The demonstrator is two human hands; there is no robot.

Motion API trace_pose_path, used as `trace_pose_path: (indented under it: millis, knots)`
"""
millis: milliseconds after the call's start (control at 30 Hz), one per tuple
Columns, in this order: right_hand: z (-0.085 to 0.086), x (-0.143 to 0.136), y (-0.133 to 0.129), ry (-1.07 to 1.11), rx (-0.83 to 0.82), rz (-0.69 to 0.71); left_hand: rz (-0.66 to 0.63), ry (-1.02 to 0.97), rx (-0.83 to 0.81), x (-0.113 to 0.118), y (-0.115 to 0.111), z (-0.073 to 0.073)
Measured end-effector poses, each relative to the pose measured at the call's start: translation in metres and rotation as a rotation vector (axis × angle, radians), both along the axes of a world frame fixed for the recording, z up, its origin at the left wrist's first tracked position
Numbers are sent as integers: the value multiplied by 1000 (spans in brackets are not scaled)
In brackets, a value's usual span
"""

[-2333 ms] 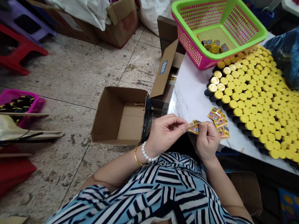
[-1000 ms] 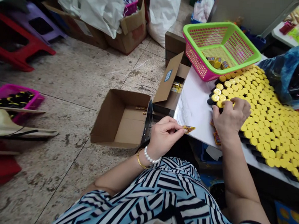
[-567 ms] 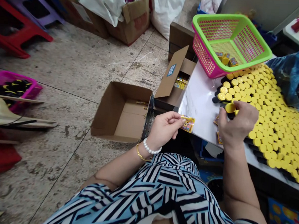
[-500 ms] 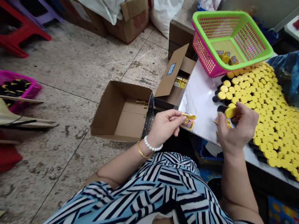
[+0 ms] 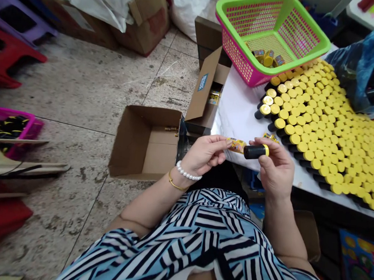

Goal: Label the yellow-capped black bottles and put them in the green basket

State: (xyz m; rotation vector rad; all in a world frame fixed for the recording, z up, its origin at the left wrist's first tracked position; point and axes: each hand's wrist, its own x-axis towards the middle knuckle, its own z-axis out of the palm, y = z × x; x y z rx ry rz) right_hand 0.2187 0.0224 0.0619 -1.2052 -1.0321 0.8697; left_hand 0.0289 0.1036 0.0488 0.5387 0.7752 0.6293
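My left hand (image 5: 210, 152) pinches a small yellow printed plastic sleeve (image 5: 237, 145) by its left end. In my right hand (image 5: 276, 165) lies a black tube with a yellow cap (image 5: 255, 151), held sideways between thumb and fingers. The tube's black end is right at the sleeve's open-looking right end; whether it has entered I cannot tell. Behind my right fingers, more yellow printed sleeves (image 5: 271, 137) lie on the white table (image 5: 233, 100). Many similar yellow-capped tubes (image 5: 328, 128) stand packed together on the table to the right.
A green and pink basket (image 5: 239, 60) with a few wrapped pieces stands at the table's back. Left of the table are an open cardboard box (image 5: 131, 142) and a flapped carton (image 5: 203, 90). A blue plastic bag (image 5: 355, 70) sits at the right; a pink crate (image 5: 35, 129) is far left.
My right hand has taken a yellow-capped tube from the edge of the group and brought it left to the sleeve. The left hand keeps its pinch; the whole view has shifted slightly.
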Motion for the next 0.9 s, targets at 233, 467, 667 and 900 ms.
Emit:
trace_pose_path:
  millis: [233,467,667,900]
  knots:
    - [1,-5,-2,-51,-80,-54,-12,-27,2,6,-4,1]
    - [5,-16,-11,-168,-18,-24,-34,-93,-19,11,-5,-3]
    - [-5,-17,-8,-233,107,-106,-9,23,80,11,-17,2]
    - [-3,-7,-9,-457,172,-110,30,-2,424,1,-16,6]
